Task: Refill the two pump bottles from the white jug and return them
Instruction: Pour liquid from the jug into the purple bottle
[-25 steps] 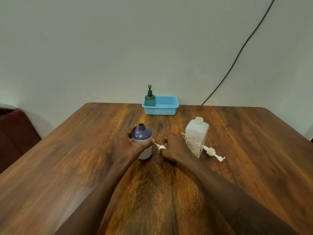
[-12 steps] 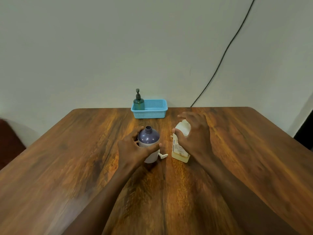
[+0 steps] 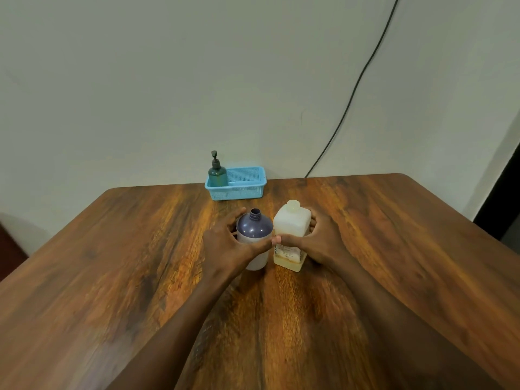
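While left hand (image 3: 225, 246) grips uncapped purple bottle (image 3: 254, 237), right hand (image 3: 320, 243) clasps capped white jug (image 3: 291, 235) — no pour yet; green bottle (image 3: 217, 171) waits in basket (image 3: 247, 190).

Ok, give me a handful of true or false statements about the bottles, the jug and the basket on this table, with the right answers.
1. The purple bottle has its pump screwed on. False: its neck is open, with no pump on it.
2. The left hand grips the purple bottle. True.
3. The white jug lies on its side. False: it stands upright, its cap on, held by the right hand.
4. The green pump bottle stands in the blue basket. True.
5. The basket sits at the near edge of the table. False: it sits at the far edge, by the wall.
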`<action>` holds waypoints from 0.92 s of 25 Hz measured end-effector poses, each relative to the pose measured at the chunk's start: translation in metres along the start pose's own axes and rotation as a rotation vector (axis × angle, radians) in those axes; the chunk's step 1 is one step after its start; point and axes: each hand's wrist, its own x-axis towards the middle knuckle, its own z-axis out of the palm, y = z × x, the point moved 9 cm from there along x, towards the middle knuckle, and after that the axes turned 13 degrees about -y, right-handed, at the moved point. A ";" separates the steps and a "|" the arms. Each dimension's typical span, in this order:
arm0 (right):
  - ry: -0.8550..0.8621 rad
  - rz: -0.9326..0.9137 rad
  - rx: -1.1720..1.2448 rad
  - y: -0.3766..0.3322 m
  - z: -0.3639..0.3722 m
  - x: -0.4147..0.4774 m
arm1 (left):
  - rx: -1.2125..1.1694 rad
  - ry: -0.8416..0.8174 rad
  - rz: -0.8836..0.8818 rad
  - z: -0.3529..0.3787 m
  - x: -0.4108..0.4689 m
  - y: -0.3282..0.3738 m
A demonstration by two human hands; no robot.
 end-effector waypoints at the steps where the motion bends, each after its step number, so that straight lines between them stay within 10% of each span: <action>1: 0.044 -0.018 -0.028 -0.002 -0.002 -0.001 | 0.000 0.001 -0.007 0.000 -0.001 -0.001; 15: 0.528 -0.588 -0.692 -0.110 -0.026 -0.033 | -0.010 0.074 0.096 -0.016 -0.007 0.022; 23: 0.481 -0.574 -0.788 -0.122 -0.024 -0.031 | -0.004 0.063 0.100 -0.015 -0.007 0.019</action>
